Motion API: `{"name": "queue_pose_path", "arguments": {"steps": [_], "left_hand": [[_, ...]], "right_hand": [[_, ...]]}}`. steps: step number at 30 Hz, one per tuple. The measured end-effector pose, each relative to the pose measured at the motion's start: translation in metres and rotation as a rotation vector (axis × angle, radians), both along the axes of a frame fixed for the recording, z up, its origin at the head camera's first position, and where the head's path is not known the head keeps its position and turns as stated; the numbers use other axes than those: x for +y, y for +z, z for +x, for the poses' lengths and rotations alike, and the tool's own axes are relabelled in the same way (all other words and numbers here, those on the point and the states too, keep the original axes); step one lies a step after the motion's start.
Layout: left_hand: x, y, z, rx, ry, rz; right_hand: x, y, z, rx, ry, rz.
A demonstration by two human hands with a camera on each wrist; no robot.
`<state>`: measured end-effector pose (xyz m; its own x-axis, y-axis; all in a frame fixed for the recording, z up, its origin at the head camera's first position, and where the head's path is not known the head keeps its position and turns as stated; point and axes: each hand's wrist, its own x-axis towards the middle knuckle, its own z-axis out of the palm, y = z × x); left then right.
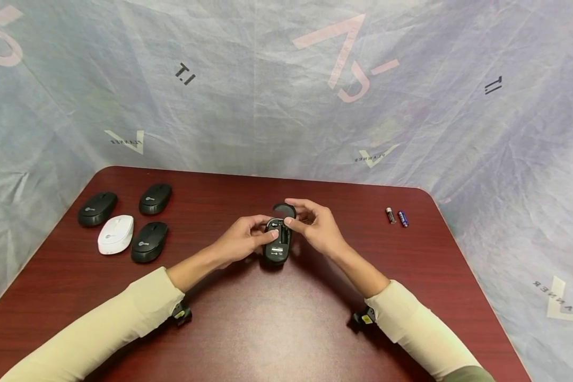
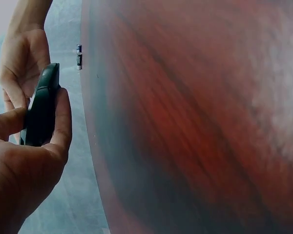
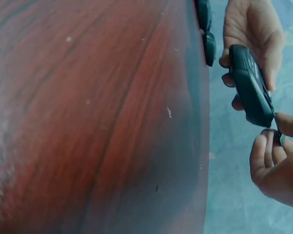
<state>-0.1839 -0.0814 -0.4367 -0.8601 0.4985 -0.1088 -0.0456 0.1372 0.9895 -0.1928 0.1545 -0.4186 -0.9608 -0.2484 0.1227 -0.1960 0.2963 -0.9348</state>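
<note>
Gripping a black oval plastic computer mouse (image 1: 278,252) along its sides, the left hand (image 1: 242,239) lays its thumb over the underside, which faces up and shows a white label and a dark, long battery recess. The mouse is raised above the glossy dark-red wood-grain table (image 1: 267,323), near the middle of its far half. The right hand (image 1: 317,223) pinches a thin rounded black plastic cover (image 1: 283,211) between thumb and fingers at the mouse's far end; whether cover and mouse touch cannot be told.

On the table's left side four more mice rest top up, near one another: a black oval mouse (image 1: 97,209) farthest left, a second black one (image 1: 155,199) at the back, a glossy white oval mouse (image 1: 116,234) in front, and a third black one (image 1: 149,242) just beside the white. Near the right edge, well apart from the hands, lie a small black cylindrical battery (image 1: 390,215) and a blue cylindrical battery (image 1: 403,218), side by side. Cream sleeves (image 1: 105,318) cover both forearms. Behind the table hangs a wrinkled grey-blue fabric sheet (image 1: 258,95) printed with pink, black and pale letters.
</note>
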Motion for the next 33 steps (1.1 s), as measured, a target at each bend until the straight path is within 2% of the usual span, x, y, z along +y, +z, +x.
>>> {"name": "queue_pose_path", "arguments": {"steps": [5,10,20,28,33], "left_hand": [[0.001,-0.004,0.002,-0.026,-0.008,0.014],[-0.002,-0.006,0.002,-0.033,0.010,0.022],[-0.006,-0.001,0.003,-0.041,0.023,0.050],[-0.009,-0.002,0.002,-0.046,0.025,0.074],[-0.011,-0.002,0.002,-0.033,0.016,0.058]], "right_hand": [[0.009,0.001,-0.006,-0.067,-0.017,-0.087],[0.022,0.000,-0.011,-0.109,-0.031,-0.052],[0.052,-0.007,-0.012,-0.171,0.027,0.225],[0.084,-0.010,-0.012,-0.243,0.019,0.381],[0.093,-0.008,-0.011,-0.233,0.033,0.501]]}}
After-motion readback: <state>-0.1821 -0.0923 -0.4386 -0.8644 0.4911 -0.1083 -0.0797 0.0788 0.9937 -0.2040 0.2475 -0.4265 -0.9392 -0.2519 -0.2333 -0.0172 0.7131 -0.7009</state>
